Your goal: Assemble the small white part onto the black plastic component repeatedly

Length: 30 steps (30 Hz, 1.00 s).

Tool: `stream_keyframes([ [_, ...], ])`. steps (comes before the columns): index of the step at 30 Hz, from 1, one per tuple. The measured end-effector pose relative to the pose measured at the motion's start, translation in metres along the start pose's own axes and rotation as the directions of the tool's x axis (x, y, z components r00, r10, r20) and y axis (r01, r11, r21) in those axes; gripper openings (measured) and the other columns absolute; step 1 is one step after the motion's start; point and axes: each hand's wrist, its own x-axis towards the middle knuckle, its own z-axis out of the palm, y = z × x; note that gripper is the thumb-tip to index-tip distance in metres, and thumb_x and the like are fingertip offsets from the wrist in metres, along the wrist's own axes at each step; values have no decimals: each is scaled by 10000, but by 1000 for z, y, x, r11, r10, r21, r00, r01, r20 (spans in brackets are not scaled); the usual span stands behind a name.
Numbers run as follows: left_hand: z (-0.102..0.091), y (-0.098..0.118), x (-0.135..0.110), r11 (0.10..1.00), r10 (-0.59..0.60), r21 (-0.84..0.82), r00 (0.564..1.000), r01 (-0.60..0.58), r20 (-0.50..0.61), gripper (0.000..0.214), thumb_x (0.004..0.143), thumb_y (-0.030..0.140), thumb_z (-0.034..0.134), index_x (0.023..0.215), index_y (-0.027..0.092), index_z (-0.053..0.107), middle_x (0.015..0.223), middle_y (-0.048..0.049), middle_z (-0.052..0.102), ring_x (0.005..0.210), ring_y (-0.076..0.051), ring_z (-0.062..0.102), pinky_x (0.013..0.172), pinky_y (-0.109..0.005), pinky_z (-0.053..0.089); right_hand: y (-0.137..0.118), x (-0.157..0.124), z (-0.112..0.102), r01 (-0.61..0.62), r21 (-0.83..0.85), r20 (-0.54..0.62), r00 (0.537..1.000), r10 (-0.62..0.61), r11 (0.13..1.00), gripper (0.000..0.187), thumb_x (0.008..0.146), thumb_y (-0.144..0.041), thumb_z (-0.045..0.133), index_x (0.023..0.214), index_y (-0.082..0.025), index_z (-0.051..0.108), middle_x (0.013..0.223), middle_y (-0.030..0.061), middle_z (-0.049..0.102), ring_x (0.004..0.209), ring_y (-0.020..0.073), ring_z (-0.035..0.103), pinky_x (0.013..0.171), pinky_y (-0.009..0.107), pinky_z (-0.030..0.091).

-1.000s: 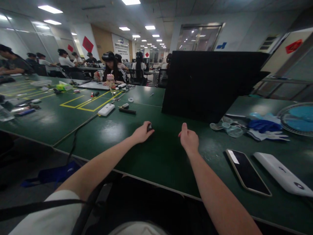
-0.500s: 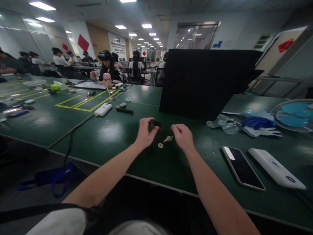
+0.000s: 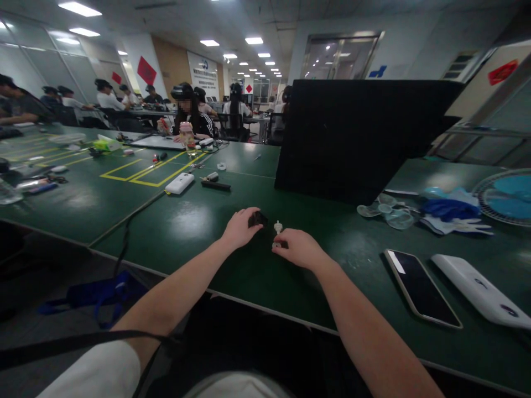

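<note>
My left hand (image 3: 241,228) is closed around a small dark block-like part (image 3: 258,219), held just above the green table. My right hand (image 3: 299,246) pinches a small pale round disc (image 3: 276,246) between thumb and fingertips, low over the tabletop. Just beyond those fingertips is a small whitish part with a thin pin (image 3: 277,226), pointing away from me. It looks like a plastic shaft with a wider body. Fine detail on all three parts is too small to make out.
A black panel (image 3: 357,141) stands behind my hands. To the right lie a phone (image 3: 421,287), a white power bank (image 3: 479,288), clear plastic pieces (image 3: 390,211), gloves (image 3: 452,213) and a blue fan (image 3: 510,196). A dark bar (image 3: 218,186) and another white device (image 3: 180,183) lie left. A person sits across.
My right hand has come down and toward me, closing on the round disc that lay on the table. The whitish pin part now points away. My left hand still holds the dark part, slightly lower.
</note>
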Motion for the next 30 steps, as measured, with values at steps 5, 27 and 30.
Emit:
stream_keyframes([
  [5,-1,3,-2,1000,16,16,997,-18,78,509,826,293,712,1312,289,560,1221,-43,698,1155,-255,633,1111,-478,404,3,2,4,-11,1,-43,999,11,1000,239,852,-433,626,976,-256,728,946,42,695,805,210,632,654,330,455],
  [27,0,15,-5,995,103,-18,964,-102,243,479,803,355,716,1255,280,577,1175,-30,725,1150,-252,662,1171,-532,325,0,16,26,158,-9,-485,863,-142,987,232,969,-261,517,1066,-253,728,1321,78,591,1141,265,558,849,426,537],
  [30,1,15,-5,997,81,-28,972,-77,222,485,790,362,728,1244,270,585,1144,-34,733,1105,-247,680,1133,-492,392,2,18,24,112,-2,-520,849,-97,994,242,974,-328,526,1098,-257,721,1374,90,530,1124,275,553,834,437,545],
])
